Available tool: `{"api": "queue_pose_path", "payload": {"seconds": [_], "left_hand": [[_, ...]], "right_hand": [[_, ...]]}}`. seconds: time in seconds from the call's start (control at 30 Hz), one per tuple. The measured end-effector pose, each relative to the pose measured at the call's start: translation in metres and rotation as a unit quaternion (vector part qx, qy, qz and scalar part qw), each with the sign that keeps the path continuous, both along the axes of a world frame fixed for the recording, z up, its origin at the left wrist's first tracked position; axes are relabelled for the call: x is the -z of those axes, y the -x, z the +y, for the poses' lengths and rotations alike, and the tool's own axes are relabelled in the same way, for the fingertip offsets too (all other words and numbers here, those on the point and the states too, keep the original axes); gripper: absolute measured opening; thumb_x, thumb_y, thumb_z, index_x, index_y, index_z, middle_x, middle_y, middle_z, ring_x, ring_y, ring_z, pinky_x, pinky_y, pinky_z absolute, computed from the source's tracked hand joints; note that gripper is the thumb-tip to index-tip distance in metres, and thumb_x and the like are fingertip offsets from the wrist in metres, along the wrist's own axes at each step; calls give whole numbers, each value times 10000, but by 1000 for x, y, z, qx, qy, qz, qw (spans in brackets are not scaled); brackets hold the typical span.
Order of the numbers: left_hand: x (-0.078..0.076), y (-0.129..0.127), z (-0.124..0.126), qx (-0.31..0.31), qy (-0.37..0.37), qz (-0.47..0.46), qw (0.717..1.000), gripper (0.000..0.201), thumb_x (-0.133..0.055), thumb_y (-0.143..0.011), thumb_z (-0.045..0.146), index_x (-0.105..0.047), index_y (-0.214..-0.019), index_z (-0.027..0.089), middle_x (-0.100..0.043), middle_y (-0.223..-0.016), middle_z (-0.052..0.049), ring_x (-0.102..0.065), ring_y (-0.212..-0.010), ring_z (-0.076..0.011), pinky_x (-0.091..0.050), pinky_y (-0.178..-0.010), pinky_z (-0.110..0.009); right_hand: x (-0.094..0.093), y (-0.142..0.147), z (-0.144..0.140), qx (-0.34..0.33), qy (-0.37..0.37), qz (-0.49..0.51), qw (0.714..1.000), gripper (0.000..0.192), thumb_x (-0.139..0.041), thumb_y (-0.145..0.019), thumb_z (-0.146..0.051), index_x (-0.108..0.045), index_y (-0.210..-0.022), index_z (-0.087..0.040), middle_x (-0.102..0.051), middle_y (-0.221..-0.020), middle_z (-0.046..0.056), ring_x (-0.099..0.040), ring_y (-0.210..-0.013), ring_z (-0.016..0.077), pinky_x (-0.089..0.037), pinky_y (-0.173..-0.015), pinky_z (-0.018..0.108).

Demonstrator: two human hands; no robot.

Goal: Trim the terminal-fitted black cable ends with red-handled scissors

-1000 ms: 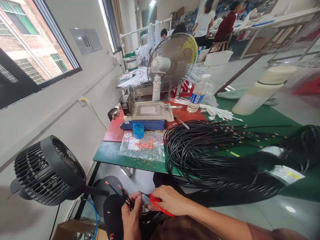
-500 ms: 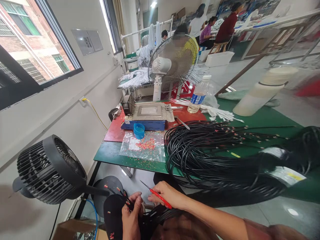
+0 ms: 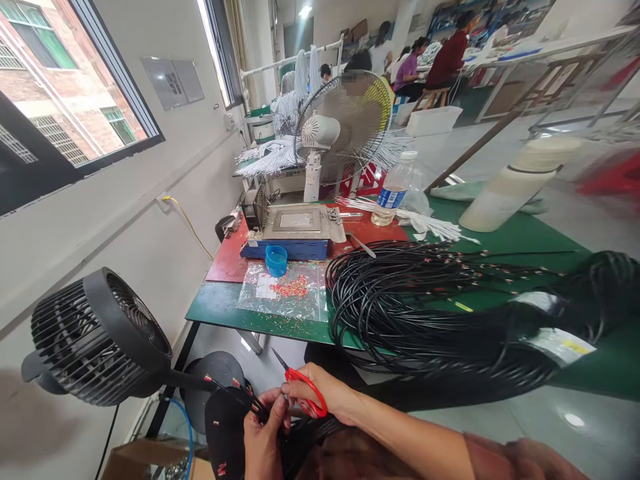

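My left hand (image 3: 265, 430) is closed round several black cables (image 3: 256, 408) whose ends show red and light-coloured wires. Red-handled scissors (image 3: 307, 392) are in my right hand (image 3: 320, 393), their blades pointing up and away to the left. The fingertips of both hands meet at a small cable end, largely covered by the fingers. More black cable lies over my lap below the hands. On the green table (image 3: 295, 325), a large bundle of black cables (image 3: 400, 320) lies just beyond my right arm.
A clear bag (image 3: 245, 297) with red and yellow clippings and a blue cup (image 3: 277, 260) lie at the table's near left. Behind stands a blue-based hot plate (image 3: 287, 248). A black fan (image 3: 105, 337) is at left; a bottle (image 3: 393, 190) and white fan stand farther back.
My right hand has moved left and its fingers now meet those of my left hand. The scissors have turned, with their blades pointing more steeply upward.
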State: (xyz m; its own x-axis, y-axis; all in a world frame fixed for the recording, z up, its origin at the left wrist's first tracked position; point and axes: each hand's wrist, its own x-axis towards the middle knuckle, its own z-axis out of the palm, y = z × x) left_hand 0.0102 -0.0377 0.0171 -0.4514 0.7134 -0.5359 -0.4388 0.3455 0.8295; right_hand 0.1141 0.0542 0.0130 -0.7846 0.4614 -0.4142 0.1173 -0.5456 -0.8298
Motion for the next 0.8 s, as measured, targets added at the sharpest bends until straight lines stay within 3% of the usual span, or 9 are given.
{"api": "queue_pose_path", "payload": {"seconds": [0.13, 0.3, 0.4, 0.63, 0.8], "left_hand": [[1, -2, -1, 7, -2, -15, 1000, 248, -618, -598, 362, -596, -703, 138, -486, -417, 63, -365, -446, -31, -256, -502, -220], [0, -1, -2, 30, -35, -64, 997, 178, -568, -649, 339, -551, -635, 163, -494, -432, 64, -390, -466, -27, -286, -528, -209], [1, 0, -2, 45, -47, -70, 995, 184, -548, -668, 335, -541, -603, 163, -498, -447, 63, -405, -475, -22, -292, -527, -203], [-2, -2, -5, 21, -65, -116, 991, 192, -528, -679, 341, -526, -583, 175, -529, -490, 51, -485, -518, -55, -361, -571, -239], [1, 0, -7, 36, -57, -91, 994, 177, -528, -682, 334, -554, -622, 169, -520, -495, 54, -435, -518, -32, -333, -570, -220]], "right_hand": [[-1, -1, -4, 15, -35, -10, 999, 438, -661, -603, -535, -534, -551, -119, -404, -384, -72, -338, -322, 30, -233, -334, 167], [4, 2, -1, 5, 72, -9, 997, 441, -609, -651, -550, -544, -573, -120, -425, -393, -56, -348, -315, 46, -193, -292, 170], [5, 5, 0, -1, 89, -24, 996, 401, -627, -656, -498, -546, -567, -116, -442, -412, -46, -357, -324, 44, -188, -287, 164], [0, 7, -6, -2, 192, 12, 981, 287, -598, -714, -364, -532, -583, -118, -470, -443, -48, -369, -338, 19, -202, -326, 140], [-3, 8, -4, -13, 109, -17, 994, 393, -627, -664, -475, -541, -547, -110, -444, -377, -42, -335, -297, 36, -166, -288, 166]]}}
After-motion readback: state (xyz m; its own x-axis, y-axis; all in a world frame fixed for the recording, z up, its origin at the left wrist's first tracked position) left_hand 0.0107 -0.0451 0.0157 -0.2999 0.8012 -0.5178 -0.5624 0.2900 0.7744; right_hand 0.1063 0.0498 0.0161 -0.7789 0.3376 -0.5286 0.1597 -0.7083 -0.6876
